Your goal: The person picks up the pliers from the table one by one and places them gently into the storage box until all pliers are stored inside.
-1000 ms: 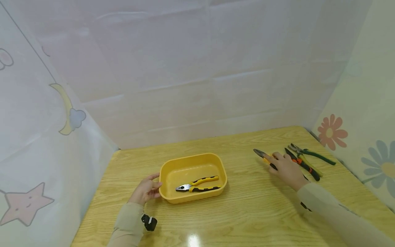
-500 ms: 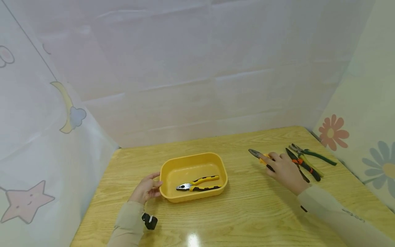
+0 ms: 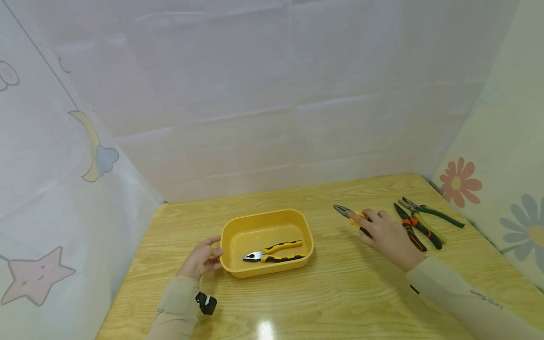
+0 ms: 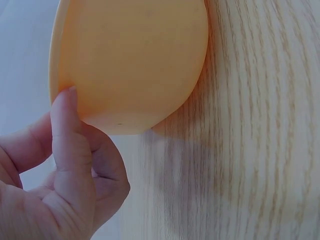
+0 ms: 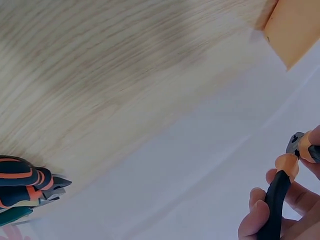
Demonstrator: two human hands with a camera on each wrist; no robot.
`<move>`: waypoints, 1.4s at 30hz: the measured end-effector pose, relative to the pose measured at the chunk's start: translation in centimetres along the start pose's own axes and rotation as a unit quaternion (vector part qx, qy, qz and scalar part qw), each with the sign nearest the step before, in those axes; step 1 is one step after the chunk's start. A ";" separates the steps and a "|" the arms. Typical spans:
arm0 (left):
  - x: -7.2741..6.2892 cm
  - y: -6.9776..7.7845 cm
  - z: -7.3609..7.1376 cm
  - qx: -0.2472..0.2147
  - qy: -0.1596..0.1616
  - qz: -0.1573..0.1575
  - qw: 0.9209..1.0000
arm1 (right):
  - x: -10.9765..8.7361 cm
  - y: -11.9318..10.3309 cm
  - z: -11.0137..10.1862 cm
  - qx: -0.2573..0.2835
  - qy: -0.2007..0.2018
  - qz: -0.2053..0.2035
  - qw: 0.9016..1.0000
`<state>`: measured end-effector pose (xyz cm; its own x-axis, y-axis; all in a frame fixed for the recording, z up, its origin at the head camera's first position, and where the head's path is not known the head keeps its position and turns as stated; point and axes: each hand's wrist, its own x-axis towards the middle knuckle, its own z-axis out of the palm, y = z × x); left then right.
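Note:
A yellow plastic box (image 3: 267,273) stands on the wooden table, and inside lies a pair of yellow-and-black pliers (image 3: 272,252). My left hand (image 3: 201,259) pinches the box's left rim; the left wrist view shows the thumb (image 4: 70,125) over the box wall (image 4: 135,55). To the right of the box, my right hand (image 3: 388,236) grips a second pair of pliers (image 3: 342,211) by orange-and-black handles, its grey jaws pointing left. In the right wrist view the handle (image 5: 275,205) of these pliers lies against my curled fingers, above the table.
At the table's right side lie black-and-orange pliers (image 3: 414,229) beside green-handled pliers (image 3: 439,216), close together. A printed cloth wall (image 3: 272,118) rises behind the table (image 3: 331,302). A black wrist camera (image 3: 206,303) sits at my left cuff.
My right hand has carried its pliers left, away from the pliers on the right and nearer the box. The left hand stays on the box rim.

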<state>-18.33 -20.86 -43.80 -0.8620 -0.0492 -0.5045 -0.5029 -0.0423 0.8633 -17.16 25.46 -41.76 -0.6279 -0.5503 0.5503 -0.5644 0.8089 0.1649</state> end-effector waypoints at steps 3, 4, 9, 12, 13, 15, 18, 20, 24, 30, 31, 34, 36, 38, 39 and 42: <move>0.0 0.0 0.0 0.004 0.001 0.001 1.000 | 0.3 -0.2 -0.2 -0.004 -0.010 -0.003 1.000; 0.0 0.0 0.0 0.005 0.002 0.001 1.000 | 0.4 -0.3 -0.3 -0.003 -0.011 -0.003 1.000; 0.1 0.0 -0.1 0.007 0.003 0.003 1.000 | 0.8 -0.7 0.0 0.015 -0.004 -0.006 1.000; 0.1 0.0 -0.1 0.008 0.000 0.004 1.000 | 1.1 -1.1 0.3 0.025 0.003 -0.007 1.000; 0.1 0.0 -0.1 0.009 -0.001 0.005 1.000 | 1.2 -1.2 0.4 0.026 0.004 -0.006 1.000; 0.1 0.0 0.0 0.009 -0.004 0.006 1.000 | 1.5 -1.5 0.6 0.028 0.007 -0.006 1.000; 0.1 0.1 0.1 0.009 -0.001 0.005 1.000 | 1.8 -1.8 0.6 0.033 0.012 -0.007 0.999; 0.1 0.1 0.1 0.010 0.000 0.004 1.000 | 2.1 -1.9 0.6 0.038 0.014 -0.008 0.999; 0.0 0.0 0.0 0.006 0.001 0.001 1.000 | 2.5 -2.2 0.5 0.052 0.013 -0.004 0.999; 0.0 0.0 0.0 0.003 -0.005 0.001 1.000 | 2.9 -2.5 0.7 0.056 0.016 -0.011 0.998; 0.0 0.0 0.0 0.004 -0.004 0.002 1.000 | 2.9 -2.5 0.7 0.056 0.017 -0.013 0.998; 0.0 0.0 0.0 0.004 -0.007 0.003 1.000 | 3.0 -2.5 0.9 0.059 0.020 -0.014 0.998; 0.0 0.0 0.0 0.003 -0.006 0.003 1.000 | 3.1 -2.6 0.9 0.060 0.018 -0.011 0.998; 0.0 0.0 0.0 0.002 -0.006 0.003 1.000 | 3.2 -2.7 0.9 0.061 0.015 -0.009 0.998; 0.0 0.0 0.0 0.003 -0.006 0.003 1.000 | 3.3 -2.7 0.9 0.062 0.013 -0.008 0.998; 0.0 0.0 0.0 0.004 -0.004 0.004 1.000 | 3.5 -2.9 0.9 0.062 0.017 -0.008 0.998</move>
<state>-18.32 -20.90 -43.80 -0.8665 -0.0420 -0.4974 -0.4964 -0.0330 0.8675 -18.19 20.98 -41.05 -0.6009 -0.5540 0.5762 -0.6376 0.7669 0.0724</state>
